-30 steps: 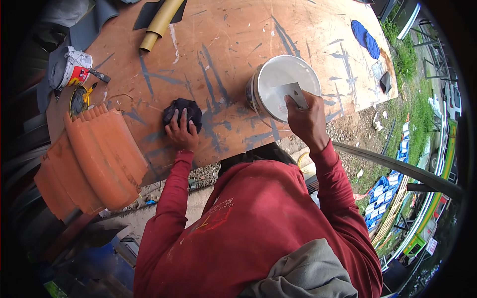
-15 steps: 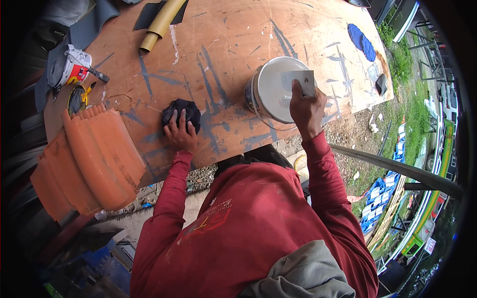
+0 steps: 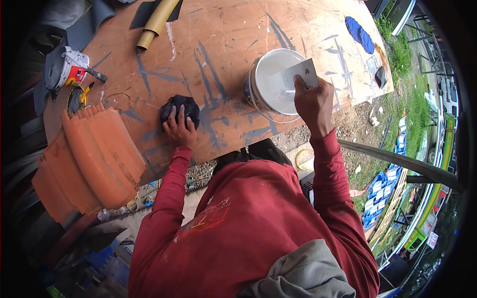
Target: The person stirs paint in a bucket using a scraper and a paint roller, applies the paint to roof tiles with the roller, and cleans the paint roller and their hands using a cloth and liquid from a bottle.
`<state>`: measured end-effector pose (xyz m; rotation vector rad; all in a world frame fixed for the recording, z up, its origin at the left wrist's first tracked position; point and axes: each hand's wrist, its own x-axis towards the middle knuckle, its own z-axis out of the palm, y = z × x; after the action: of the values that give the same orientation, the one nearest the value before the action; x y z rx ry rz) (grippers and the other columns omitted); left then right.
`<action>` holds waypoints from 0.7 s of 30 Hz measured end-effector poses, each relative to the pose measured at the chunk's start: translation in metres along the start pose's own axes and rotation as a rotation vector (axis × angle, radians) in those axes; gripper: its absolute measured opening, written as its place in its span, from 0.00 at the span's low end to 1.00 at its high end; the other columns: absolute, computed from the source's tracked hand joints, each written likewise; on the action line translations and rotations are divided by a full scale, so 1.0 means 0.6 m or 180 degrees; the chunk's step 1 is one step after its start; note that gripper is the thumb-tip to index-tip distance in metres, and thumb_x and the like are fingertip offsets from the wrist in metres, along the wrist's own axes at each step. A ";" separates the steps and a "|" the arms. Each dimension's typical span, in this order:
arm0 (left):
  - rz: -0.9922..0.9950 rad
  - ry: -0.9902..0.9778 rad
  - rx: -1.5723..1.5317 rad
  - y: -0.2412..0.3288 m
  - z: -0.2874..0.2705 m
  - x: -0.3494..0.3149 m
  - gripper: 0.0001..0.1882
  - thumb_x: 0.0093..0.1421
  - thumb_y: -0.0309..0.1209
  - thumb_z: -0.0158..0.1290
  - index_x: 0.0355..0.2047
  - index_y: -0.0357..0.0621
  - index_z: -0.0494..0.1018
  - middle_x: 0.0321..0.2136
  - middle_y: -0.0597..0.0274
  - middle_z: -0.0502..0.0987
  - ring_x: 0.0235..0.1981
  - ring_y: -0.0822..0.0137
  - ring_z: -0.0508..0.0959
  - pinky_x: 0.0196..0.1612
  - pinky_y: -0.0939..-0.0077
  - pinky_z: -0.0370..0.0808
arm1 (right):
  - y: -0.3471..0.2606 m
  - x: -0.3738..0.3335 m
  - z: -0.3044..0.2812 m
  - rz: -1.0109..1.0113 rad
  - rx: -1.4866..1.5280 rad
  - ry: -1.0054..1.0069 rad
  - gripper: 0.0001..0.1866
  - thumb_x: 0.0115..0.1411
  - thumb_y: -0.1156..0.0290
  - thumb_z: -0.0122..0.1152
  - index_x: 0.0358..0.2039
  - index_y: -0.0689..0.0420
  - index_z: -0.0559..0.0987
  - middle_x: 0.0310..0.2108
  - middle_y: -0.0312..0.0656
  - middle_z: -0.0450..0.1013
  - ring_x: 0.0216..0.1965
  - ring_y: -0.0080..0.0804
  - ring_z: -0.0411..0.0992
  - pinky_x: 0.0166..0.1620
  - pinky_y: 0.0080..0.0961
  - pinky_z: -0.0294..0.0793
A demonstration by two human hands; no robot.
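My right hand [image 3: 316, 102] grips a flat grey scraper blade [image 3: 303, 74], thumb pressed on its face, above the right side of a white-lined bucket [image 3: 263, 95]. Inside the bucket some pale, wet-looking material [image 3: 284, 94] shows at the bottom and wall. The bucket stands near the front edge of the wooden table, its wire handle hanging down toward me. On the left, my left hand [image 3: 181, 128] has its fingers curled over a bunched dark cloth [image 3: 169, 110] that lies on the tabletop.
Orange roof tiles [image 3: 102, 154] lie at the table's left front corner. Behind them are a yellow-and-black tape measure [image 3: 77, 100], a small paint tub [image 3: 69, 67] and a brush [image 3: 97, 74]. A brown roll [image 3: 156, 25] lies at the back, and blue cloth pieces [image 3: 359, 35] at far right.
The scraper has turned and shifted slightly right, with my right hand over the bucket's right rim. My left hand stays on the dark cloth. The whole view has shifted a little.
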<state>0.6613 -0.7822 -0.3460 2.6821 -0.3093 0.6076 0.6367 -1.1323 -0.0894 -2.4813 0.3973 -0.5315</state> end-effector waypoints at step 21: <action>-0.0010 0.0089 0.0058 0.003 0.000 0.002 0.25 0.64 0.36 0.57 0.63 0.61 0.76 0.63 0.60 0.73 0.47 0.48 0.73 0.53 0.56 0.73 | 0.012 0.002 0.029 -0.0116 0.0417 -0.0439 0.10 0.58 0.75 0.69 0.37 0.68 0.83 0.30 0.64 0.79 0.34 0.65 0.80 0.35 0.45 0.79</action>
<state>0.6620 -0.7839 -0.3449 2.6884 -0.2933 0.6491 0.6446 -1.1304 -0.1062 -2.3851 0.2551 -0.3851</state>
